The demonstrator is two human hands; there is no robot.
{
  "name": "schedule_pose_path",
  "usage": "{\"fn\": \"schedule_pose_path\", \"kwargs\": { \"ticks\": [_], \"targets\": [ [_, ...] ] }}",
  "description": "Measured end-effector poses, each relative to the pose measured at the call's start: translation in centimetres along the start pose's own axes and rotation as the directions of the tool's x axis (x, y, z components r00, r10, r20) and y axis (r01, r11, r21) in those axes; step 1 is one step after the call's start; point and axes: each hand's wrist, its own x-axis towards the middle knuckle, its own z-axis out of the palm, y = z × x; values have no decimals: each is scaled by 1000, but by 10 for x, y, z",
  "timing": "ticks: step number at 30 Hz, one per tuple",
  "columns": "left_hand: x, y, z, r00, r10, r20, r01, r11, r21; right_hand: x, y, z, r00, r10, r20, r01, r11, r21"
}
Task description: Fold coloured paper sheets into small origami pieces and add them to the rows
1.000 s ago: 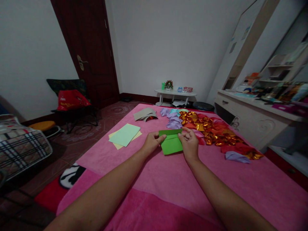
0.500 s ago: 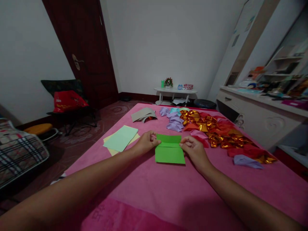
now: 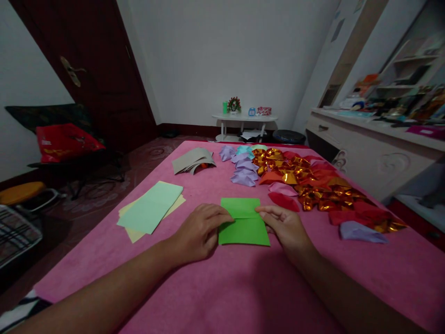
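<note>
A green sheet of paper point(image 3: 243, 232), folded with a crease across its middle, lies in front of me on the pink cloth. At its left edge is my left hand point(image 3: 201, 229), fingers closed on the paper near the crease. My right hand point(image 3: 283, 225) pinches the right edge, thumb and forefinger at the crease and the other fingers partly hidden under it. Beyond the paper and to the right are folded paper pieces: lilac ones point(image 3: 244, 176), shiny gold ones point(image 3: 295, 169) and a red one point(image 3: 283, 201).
On the left lie mint-green sheets point(image 3: 153, 206) over yellow sheets point(image 3: 135, 234). Behind them rests a stack of grey sheets point(image 3: 191, 160). A pale dresser point(image 3: 368, 139) stands along the right side, and a small white table point(image 3: 245, 118) against the wall.
My view has shifted, turning slightly right. The paper's far flap now lies flatter. My left hand has come nearer and lower along the left edge; the right still pinches its edge.
</note>
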Motion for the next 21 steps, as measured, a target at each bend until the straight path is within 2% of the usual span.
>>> {"fn": "schedule_pose_path", "kwargs": {
  "ticks": [5, 9, 12, 15, 17, 21],
  "targets": [
    [-5, 4, -3, 997, 5, 81, -2, 999, -36, -6, -2, -2, 998, 59, 16, -60, 997, 47],
    [-4, -4, 4, 999, -17, 37, 19, 999, -42, -10, -4, -2, 991, 123, 55, -126, 990, 66],
    [-2, -9, 8, 1000, -29, -10, 28, 993, -112, -10, -4, -3, 990, 111, 88, -116, 991, 60],
    [-1, -10, 9, 996, -88, -33, 81, 979, -187, -10, -4, -2, 988, 49, 145, -46, 999, -27],
    [0, -9, 8, 994, -111, -24, 104, 974, -203, -11, -4, -1, 986, -34, 166, 59, 987, -148],
    [2, -6, 7, 996, -85, 9, 85, 979, -183, -16, -7, 2, 945, -241, 220, 312, 867, -388]
  ]
}}
